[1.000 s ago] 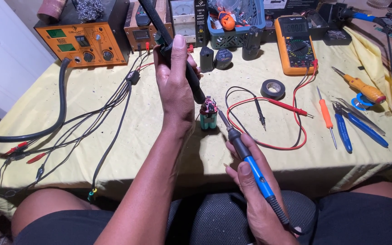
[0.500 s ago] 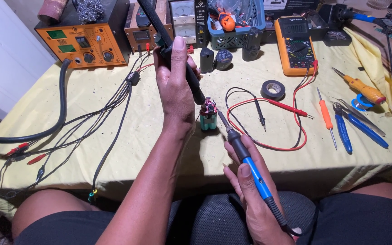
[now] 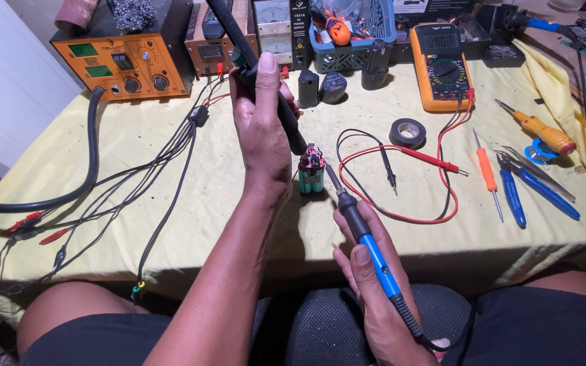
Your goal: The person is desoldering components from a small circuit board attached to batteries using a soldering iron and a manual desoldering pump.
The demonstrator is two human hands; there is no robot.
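Observation:
My left hand (image 3: 262, 122) grips a black hot-air wand (image 3: 286, 125), its nozzle angled down toward a small green battery pack (image 3: 311, 174) that stands upright on the yellow tablecloth (image 3: 171, 203). The pack carries a red circuit board on top. My right hand (image 3: 367, 285) holds a blue-handled soldering iron (image 3: 361, 227); its metal tip reaches up-left to the pack's upper right side. The two hands are apart, left one farther from me.
An orange rework station (image 3: 127, 64) and meters stand at the back. An orange multimeter (image 3: 441, 64) with red and black probe leads (image 3: 401, 183), black tape roll (image 3: 407, 131), screwdrivers (image 3: 486, 169) and blue pliers (image 3: 530, 183) lie right. Black cables (image 3: 89, 163) run left.

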